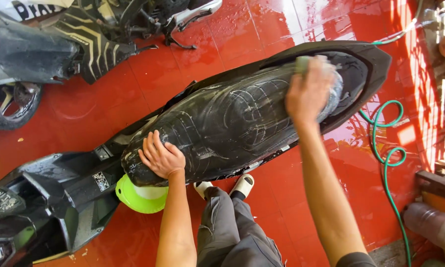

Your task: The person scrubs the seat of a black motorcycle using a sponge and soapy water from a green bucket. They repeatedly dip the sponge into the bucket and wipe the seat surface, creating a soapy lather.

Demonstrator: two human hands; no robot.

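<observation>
Your single head camera looks steeply down from above, close over the black scooter seat [232, 123] and wet red floor [262, 29], your own legs [232, 227] below.

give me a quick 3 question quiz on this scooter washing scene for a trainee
1. True or false: the left hand rests flat on the front end of the soapy seat.
2. What does the right hand press on the seat's rear end? A) brush B) pale green sponge C) hose nozzle
3. What colour is the hose on the wet red floor?

Key: 1 true; 2 B; 3 green.
</observation>
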